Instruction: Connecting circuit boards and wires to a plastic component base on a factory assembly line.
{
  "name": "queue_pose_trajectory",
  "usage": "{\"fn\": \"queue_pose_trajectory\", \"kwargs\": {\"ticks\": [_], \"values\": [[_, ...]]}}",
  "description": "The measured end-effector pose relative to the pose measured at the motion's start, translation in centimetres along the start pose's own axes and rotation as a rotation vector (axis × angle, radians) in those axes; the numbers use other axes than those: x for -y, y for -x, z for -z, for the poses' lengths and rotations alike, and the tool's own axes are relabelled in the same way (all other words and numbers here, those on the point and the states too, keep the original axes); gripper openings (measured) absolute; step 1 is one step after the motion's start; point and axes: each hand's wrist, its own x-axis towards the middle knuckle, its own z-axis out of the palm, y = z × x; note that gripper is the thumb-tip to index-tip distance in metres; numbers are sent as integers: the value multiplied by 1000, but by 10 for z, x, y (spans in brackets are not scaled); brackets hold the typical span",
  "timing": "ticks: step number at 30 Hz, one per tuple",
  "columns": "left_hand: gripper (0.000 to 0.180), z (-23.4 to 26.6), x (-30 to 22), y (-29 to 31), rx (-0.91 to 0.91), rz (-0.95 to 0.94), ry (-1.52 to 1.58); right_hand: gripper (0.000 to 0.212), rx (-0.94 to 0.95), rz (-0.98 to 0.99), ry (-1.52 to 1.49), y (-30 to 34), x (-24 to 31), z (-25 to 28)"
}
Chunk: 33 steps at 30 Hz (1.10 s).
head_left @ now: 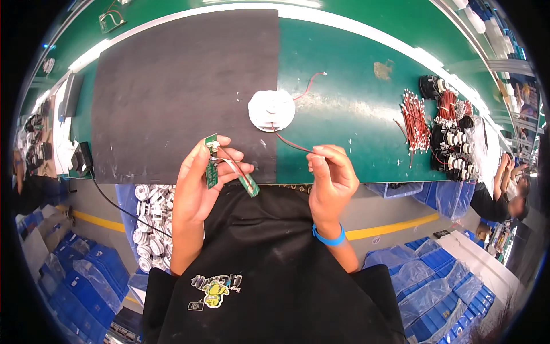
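Observation:
My left hand (pixel 191 180) is closed on a green circuit board (pixel 211 173), which stands upright between thumb and fingers. A flat ribbon cable and a thin wire run from that board to a smaller green board (pixel 248 186) hanging beside my fingers. In front of me a white round housing (pixel 272 109) rests where the dark mat meets the green tabletop. My right hand (pixel 334 182) pinches the end of a red-and-black wire (pixel 291 143) that comes out of the housing's near side. A second red wire (pixel 311 85) with a small white connector leads off its far right side.
Bundled red wires (pixel 416 122) with white ends lie at the right, next to black round parts (pixel 452 153). A black box (pixel 84 157) with a cable sits at the left edge. White parts (pixel 152 229) fill a blue bin below. Another circuit board (pixel 110 22) lies far left.

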Motion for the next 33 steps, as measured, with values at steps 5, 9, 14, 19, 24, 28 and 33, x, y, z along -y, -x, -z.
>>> {"fn": "queue_pose_trajectory", "kwargs": {"ticks": [5, 9, 14, 19, 24, 28, 33], "values": [[44, -18, 1, -1, -73, 93, 26, 19, 84, -335, -353, -9, -1, -7], [46, -31, 0, -1, -100, 97, -78, 18, 211, -562, -293, -12, 1, -11], [48, -33, 2, 1, -53, 79, -158, 11, 298, -243, 144, -1, -1, -19], [48, -42, 1, -1, -3, 94, -144, 16, 388, 53, 281, -6, 1, -26], [43, -45, 4, -2, -64, 94, -140, 17, 444, 25, 268, -3, 7, -31], [43, -30, 7, 0, 32, 100, -172, 21, 487, -23, 317, -5, 7, -29], [44, -30, 11, 4, 39, 78, -169, 18, 405, -37, 253, -3, 10, -33]]}}
